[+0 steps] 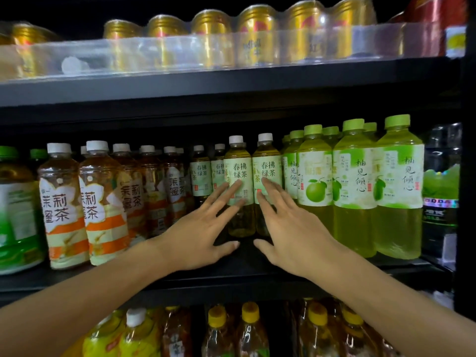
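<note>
Two green tea bottles with white caps and pale green labels stand side by side at the middle of a dark shelf. My left hand reaches in with straight, spread fingers whose tips touch the label of the left green tea bottle. My right hand does the same on the right green tea bottle. Neither hand grips anything. Two more bottles of the same tea stand further back to the left.
Jasmine honey tea bottles with orange and white labels fill the left of the shelf. Pomelo drink bottles with green caps stand on the right. Gold cans sit above behind a clear rail. Yellow-capped bottles stand below.
</note>
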The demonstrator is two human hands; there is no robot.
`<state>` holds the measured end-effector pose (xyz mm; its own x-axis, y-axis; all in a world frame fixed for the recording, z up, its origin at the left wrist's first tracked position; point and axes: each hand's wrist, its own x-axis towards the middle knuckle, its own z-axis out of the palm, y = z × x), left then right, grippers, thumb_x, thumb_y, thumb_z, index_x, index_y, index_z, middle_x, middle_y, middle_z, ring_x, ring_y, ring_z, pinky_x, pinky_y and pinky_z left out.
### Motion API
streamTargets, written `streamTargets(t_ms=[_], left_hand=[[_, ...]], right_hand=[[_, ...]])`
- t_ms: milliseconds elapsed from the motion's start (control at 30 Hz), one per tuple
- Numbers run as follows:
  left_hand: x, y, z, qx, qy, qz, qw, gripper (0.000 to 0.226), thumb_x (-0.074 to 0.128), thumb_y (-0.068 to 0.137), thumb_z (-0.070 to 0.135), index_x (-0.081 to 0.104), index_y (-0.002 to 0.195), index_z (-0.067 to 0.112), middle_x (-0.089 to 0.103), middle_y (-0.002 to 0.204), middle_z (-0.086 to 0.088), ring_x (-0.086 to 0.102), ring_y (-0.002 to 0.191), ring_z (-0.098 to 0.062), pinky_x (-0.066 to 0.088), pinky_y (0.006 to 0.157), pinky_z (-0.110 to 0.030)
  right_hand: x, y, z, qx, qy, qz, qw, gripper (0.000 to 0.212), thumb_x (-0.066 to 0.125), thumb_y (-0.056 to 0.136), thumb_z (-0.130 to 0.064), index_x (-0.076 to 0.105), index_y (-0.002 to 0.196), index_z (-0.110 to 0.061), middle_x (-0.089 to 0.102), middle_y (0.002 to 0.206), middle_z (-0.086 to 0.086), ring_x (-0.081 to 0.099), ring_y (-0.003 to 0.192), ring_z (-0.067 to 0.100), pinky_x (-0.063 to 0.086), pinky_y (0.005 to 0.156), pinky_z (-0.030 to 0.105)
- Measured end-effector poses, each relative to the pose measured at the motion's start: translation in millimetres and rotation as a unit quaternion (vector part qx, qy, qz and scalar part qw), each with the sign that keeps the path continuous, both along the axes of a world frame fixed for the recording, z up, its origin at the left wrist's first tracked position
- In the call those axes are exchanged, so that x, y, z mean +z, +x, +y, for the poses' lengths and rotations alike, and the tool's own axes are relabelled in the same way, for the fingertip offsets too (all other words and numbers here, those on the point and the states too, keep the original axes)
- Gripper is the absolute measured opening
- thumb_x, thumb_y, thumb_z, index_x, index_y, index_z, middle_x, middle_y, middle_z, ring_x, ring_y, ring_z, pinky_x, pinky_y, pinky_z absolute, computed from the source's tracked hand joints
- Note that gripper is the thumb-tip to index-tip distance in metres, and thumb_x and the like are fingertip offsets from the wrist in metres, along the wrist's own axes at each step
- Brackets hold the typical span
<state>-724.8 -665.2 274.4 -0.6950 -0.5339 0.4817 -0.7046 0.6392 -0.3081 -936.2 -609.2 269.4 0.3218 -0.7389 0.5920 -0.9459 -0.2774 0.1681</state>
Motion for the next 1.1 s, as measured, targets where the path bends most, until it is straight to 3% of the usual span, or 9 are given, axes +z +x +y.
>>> streamTargets(t_ms=[100,167,300,367,533,667,767,967,1100], left_hand=[[-2.5,10.5,15.8,0.035,-0.014,-0.018,0.999,0.082,0.028,0.095,0.072,-0.001,0.162,0.035,-0.022,0.167,0.016,-0.025,0.153,-0.006,0.003,0.124,-0.029],[-2.0,21.3,31.5,0.073,-0.011,-0.012,0.997,0.079,0.024,0.094,0.073,0.004,0.162,0.037,-0.005,0.170,0.014,-0.011,0.156,-0.009,0.001,0.123,-0.028],[-4.1,60.5,78.0,0.114,-0.011,0.035,0.993,0.070,0.032,0.097,0.068,0.030,0.157,0.034,0.032,0.163,0.011,0.025,0.151,-0.011,0.027,0.119,-0.031],[-11.2,87.5,109.6,0.133,-0.013,0.057,0.989,0.067,0.034,0.096,0.066,0.040,0.153,0.033,0.043,0.156,0.010,0.035,0.146,-0.011,0.033,0.116,-0.030],[-43.9,178.9,194.5,0.205,0.003,0.063,0.977,0.063,0.034,0.097,0.066,0.045,0.150,0.034,0.043,0.156,0.014,0.037,0.145,-0.010,0.038,0.113,-0.033],[-85.8,281.5,281.0,0.259,0.027,0.069,0.963,0.061,0.037,0.099,0.063,0.050,0.148,0.029,0.047,0.154,0.007,0.041,0.144,-0.016,0.039,0.116,-0.038],[-131.2,369.8,359.7,0.317,0.045,0.055,0.946,0.060,0.041,0.098,0.058,0.053,0.146,0.024,0.050,0.152,0.001,0.047,0.142,-0.023,0.044,0.113,-0.046],[-223.4,523.5,525.8,0.453,0.142,0.077,0.877,0.067,0.032,0.101,0.063,0.062,0.136,0.015,0.060,0.141,-0.012,0.056,0.131,-0.036,0.050,0.103,-0.056],[-278.7,579.9,623.5,0.539,0.188,0.101,0.815,0.071,0.028,0.096,0.070,0.054,0.144,0.026,0.052,0.152,-0.004,0.046,0.141,-0.030,0.037,0.116,-0.052]], right_hand=[[-1.5,-7.1,9.3,0.045,-0.016,-0.010,0.999,0.080,0.049,0.099,-0.052,0.014,0.160,-0.016,0.004,0.169,0.003,0.005,0.155,0.019,0.023,0.122,0.034],[-1.5,-8.1,17.4,0.070,-0.019,-0.033,0.997,0.071,0.049,0.099,-0.053,0.023,0.158,-0.022,0.020,0.166,-0.004,0.017,0.153,0.015,0.027,0.119,0.033],[-5.3,13.1,39.6,0.130,0.003,-0.071,0.989,0.061,0.049,0.100,-0.052,0.032,0.155,-0.032,0.036,0.157,-0.015,0.031,0.144,0.008,0.034,0.114,0.031],[-10.0,35.8,54.4,0.170,0.021,-0.078,0.982,0.058,0.049,0.100,-0.052,0.034,0.153,-0.036,0.038,0.154,-0.019,0.033,0.142,0.005,0.036,0.112,0.030],[-35.4,126.6,98.2,0.283,0.057,-0.089,0.953,0.050,0.048,0.100,-0.053,0.042,0.148,-0.040,0.041,0.148,-0.026,0.036,0.136,-0.002,0.034,0.109,0.024],[-83.4,241.0,136.6,0.372,0.090,-0.093,0.919,0.045,0.053,0.096,-0.053,0.059,0.136,-0.034,0.057,0.140,-0.016,0.050,0.130,0.007,0.041,0.112,0.034],[-121.1,334.1,174.3,0.408,0.145,-0.079,0.898,0.048,0.055,0.097,-0.053,0.055,0.141,-0.033,0.053,0.146,-0.015,0.044,0.136,0.007,0.035,0.115,0.031],[-195.8,503.0,262.4,0.464,0.253,-0.007,0.849,0.052,0.053,0.098,-0.054,0.049,0.146,-0.034,0.044,0.154,-0.013,0.035,0.144,0.009,0.026,0.118,0.028],[-237.0,586.4,315.9,0.489,0.316,0.031,0.813,0.051,0.055,0.098,-0.054,0.052,0.144,-0.033,0.046,0.152,-0.014,0.035,0.143,0.006,0.025,0.115,0.024]])
